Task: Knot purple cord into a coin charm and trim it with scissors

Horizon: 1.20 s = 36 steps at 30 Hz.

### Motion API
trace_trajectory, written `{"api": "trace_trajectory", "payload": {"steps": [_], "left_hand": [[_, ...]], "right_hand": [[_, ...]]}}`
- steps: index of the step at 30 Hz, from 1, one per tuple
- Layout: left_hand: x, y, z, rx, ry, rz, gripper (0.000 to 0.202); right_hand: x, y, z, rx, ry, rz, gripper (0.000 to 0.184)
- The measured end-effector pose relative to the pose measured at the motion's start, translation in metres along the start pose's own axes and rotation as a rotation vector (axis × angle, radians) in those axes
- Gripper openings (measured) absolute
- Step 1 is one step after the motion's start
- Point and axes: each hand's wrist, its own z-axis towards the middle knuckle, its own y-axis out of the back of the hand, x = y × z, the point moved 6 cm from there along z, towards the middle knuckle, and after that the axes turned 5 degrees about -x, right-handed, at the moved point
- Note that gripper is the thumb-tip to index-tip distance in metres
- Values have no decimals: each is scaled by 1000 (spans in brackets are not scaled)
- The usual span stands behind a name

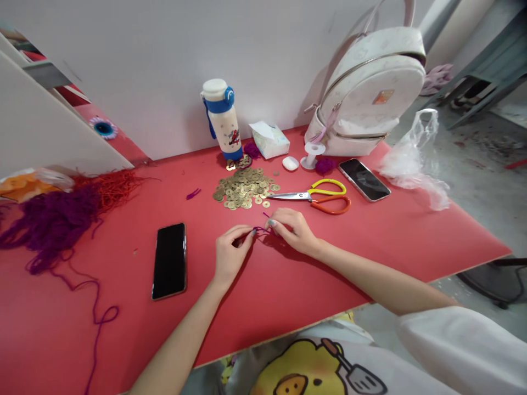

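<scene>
A short length of purple yarn (263, 229) is stretched and looped between my two hands, low over the red tabletop. My left hand (233, 252) pinches one end between thumb and fingertips. On the other side, my right hand (294, 230) is closed on the yarn with thumb and forefinger together. Just beyond my hands lies a heap of brass-coloured coins (242, 186) with holes in the middle. Scissors (325, 196) with one yellow and one orange handle rest beside the heap, blades touching its edge. Whether a coin is on the yarn, I cannot tell.
A black phone (169, 260) lies to the left, another phone (364, 179) to the right. Purple yarn (61, 219) is piled at far left. Along the wall stand a bottle (222, 120), a tissue pack (272, 141), a white spool (313, 155) and a backpack (370, 93). A plastic bag (415, 159) lies right.
</scene>
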Motion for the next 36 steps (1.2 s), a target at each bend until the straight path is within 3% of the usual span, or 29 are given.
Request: {"api": "trace_trajectory", "payload": {"steps": [2, 5, 9, 15, 25, 36], "left_hand": [[-1, 0, 0, -6, -10, 2, 13], [-3, 1, 1, 2, -28, 3, 12], [-8, -1, 0, 34, -57, -17, 12], [-11, -1, -1, 45, -88, -36, 11], [-9, 0, -1, 46, -108, -43, 9], [-8, 0, 0, 55, -53, -87, 11]], "right_hand": [[-4, 5, 2, -36, 13, -41, 41], [-13, 6, 5, -64, -20, -67, 32], [-17, -2, 5, 0, -36, -6, 17], [-17, -3, 5, 9, -88, 121, 9], [-16, -8, 5, 53, -117, 177, 8], [-24, -12, 5, 97, -346, 409, 23]]}}
